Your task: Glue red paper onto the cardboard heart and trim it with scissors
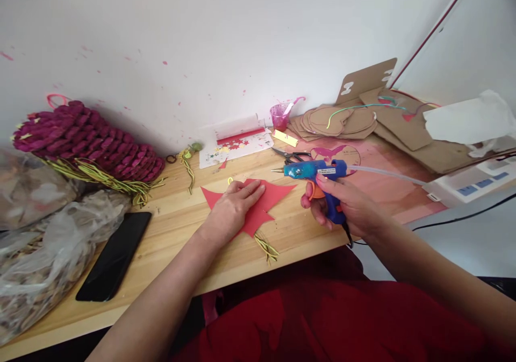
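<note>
My left hand (236, 208) lies flat with fingers stretched across a red pointed paper cutout (258, 214) on the wooden table. From the cutout's near edge sticks a tassel of yellow-green cords (266, 248), and a small yellow loop (230, 181) shows at its far edge. In my right hand (342, 200) is a blue hot glue gun (314, 169) with an orange trigger. Its nozzle points left, above the table and to the right of the cutout. A long clear glue stick (387, 174) runs out of its back.
Black-handled scissors (291, 155) lie behind the glue gun. Cardboard pieces (334, 120) and a pink-stained cup (279, 116) stand at the back. A white card with small stars (209, 157) lies mid-table. At left are a phone (115, 257), plastic bags (48, 260) and a magenta cone-shaped craft (92, 141).
</note>
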A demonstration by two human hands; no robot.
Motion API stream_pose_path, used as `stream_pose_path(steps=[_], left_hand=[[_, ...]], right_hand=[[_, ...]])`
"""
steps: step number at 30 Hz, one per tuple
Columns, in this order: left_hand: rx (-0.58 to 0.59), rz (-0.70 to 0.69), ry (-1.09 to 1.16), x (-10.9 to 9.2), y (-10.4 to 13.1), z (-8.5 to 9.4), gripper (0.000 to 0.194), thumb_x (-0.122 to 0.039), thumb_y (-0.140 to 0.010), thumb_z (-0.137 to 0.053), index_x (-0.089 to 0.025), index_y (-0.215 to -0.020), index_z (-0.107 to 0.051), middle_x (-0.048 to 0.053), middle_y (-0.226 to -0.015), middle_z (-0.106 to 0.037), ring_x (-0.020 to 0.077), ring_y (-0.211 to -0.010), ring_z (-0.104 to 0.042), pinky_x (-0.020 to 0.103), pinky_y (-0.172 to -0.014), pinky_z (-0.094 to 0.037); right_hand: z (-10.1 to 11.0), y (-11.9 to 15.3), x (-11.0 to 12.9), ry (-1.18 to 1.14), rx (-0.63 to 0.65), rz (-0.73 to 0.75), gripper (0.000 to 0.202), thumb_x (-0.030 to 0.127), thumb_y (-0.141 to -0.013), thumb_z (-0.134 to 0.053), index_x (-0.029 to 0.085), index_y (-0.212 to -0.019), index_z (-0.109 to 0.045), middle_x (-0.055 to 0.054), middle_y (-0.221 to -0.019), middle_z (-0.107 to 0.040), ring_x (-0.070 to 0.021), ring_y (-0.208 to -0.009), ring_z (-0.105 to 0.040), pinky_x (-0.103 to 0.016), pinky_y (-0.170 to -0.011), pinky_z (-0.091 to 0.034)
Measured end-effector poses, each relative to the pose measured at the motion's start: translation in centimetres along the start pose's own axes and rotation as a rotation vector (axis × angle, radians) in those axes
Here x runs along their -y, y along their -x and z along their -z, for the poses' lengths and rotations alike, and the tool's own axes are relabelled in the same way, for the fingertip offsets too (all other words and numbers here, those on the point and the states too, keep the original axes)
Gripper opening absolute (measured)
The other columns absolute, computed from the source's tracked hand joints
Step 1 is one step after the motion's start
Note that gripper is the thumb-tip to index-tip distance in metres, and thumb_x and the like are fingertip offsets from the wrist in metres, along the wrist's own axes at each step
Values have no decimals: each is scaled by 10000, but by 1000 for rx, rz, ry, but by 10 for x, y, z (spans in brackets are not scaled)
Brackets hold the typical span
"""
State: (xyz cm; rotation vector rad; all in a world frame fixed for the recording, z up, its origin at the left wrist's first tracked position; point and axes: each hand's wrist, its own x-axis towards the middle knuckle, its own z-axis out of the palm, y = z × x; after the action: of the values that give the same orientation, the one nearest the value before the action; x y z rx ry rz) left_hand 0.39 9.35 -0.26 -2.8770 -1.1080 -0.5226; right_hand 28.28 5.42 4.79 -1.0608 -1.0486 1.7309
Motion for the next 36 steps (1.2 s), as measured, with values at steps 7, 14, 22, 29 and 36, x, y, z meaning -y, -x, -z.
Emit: stream_pose_path(steps=[7,14,22,29,36], left_hand=[[18,-12,7,1,-1,-1,497,-119,-993,-421,-204,-1478,-491,93,-1474,-555,258,-1091,-478,435,-942,-520],[9,-8,30,1,-2,-4,464,-92,-974,-438,-197,-1408,-567,95,-1464,-560,261,-1105,-483,456,-974,-502],[-69,22,38,-3,-1,-5,445,-115,-985,-421,-143,-1410,-549,127,-1423,-586,256,-1049,-501,435,-936,-527],[-17,54,-7,-4,-2,-4,487,-104,-972,-424,-166,-1446,-513,102,-1449,-566,259,-1073,-477,419,-953,-521],[9,52,-3,-5,-3,-3,508,-105,-972,-419,-198,-1463,-509,100,-1448,-566,260,-1088,-477,430,-970,-513]], right_hand=[[-25,-21,-12,-204,-63,27,289,481,-869,-663,207,-920,-587,-43,-796,-721,-176,-655,-719,-226,-507,-539],[-38,-38,-20,-325,-132,-12,206,416,-923,-612,210,-929,-605,-66,-858,-753,-224,-804,-756,-313,-661,-610],[-49,-49,-27,-354,-178,-48,247,390,-841,-728,228,-998,-630,-51,-957,-756,-221,-854,-749,-346,-742,-635],[-45,-52,-34,-362,-223,6,272,390,-835,-742,237,-1025,-620,-32,-926,-738,-211,-869,-742,-360,-799,-634],[-37,-49,-31,-379,-231,31,260,402,-827,-749,246,-968,-597,-23,-867,-733,-215,-870,-744,-365,-803,-629]])
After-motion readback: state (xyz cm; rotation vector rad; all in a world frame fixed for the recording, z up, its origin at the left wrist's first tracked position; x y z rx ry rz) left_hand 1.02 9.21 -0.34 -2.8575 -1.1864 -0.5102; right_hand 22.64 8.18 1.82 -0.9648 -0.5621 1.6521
